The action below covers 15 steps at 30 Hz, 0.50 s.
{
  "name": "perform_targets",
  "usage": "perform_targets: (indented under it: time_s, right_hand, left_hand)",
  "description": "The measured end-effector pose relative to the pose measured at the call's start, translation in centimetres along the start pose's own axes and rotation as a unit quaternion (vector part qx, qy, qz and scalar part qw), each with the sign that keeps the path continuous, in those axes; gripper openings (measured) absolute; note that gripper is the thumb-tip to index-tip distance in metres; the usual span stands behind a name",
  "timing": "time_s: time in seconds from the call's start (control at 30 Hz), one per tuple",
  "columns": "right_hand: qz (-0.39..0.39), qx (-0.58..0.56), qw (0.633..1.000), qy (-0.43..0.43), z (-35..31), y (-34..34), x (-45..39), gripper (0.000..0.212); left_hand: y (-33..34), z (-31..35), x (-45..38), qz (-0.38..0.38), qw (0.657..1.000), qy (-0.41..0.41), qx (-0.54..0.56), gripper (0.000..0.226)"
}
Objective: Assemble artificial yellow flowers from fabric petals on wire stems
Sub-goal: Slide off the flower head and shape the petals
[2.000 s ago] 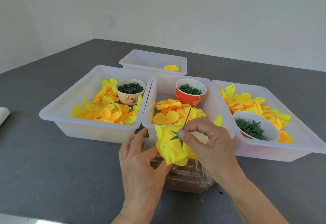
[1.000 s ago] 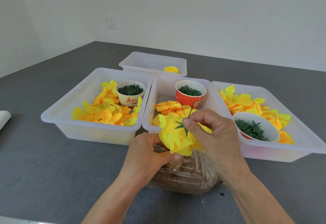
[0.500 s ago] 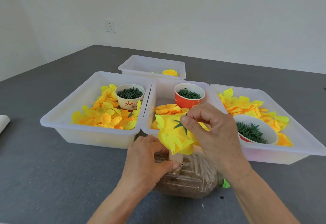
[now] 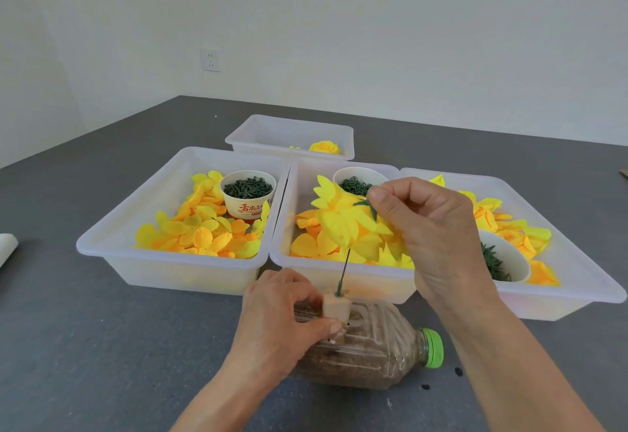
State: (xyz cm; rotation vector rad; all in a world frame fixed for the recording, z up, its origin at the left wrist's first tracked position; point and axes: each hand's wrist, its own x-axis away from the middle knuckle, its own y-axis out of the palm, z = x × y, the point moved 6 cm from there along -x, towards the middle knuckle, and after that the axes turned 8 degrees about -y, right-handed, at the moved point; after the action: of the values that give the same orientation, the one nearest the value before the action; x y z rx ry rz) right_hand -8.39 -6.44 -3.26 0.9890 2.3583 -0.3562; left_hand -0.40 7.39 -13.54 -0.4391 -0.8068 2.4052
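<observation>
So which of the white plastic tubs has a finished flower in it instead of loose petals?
The small far tub, behind the other three; it holds one finished yellow flower.

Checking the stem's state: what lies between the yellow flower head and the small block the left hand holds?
In the head view, only a thin green wire stem spans that gap, running from the flower head down into the block pinched by the left hand.
</observation>
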Motion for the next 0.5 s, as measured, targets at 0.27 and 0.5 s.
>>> perform_targets:
  time_s: [0.27, 0.5]
  right_hand:
    - [0.053, -0.09, 0.988, 0.114, 1.7, -0.4, 0.0, 0.027]
    - [0.037, -0.072, 0.993, 0.083, 1.5, -0.3, 0.0, 0.024]
  left_hand:
    - [0.0, 0.1, 0.0, -0.006, 1.0, -0.004, 0.008, 0.025]
    - [0.0, 0.0, 0.0, -0.001, 1.0, 0.001, 0.003, 0.022]
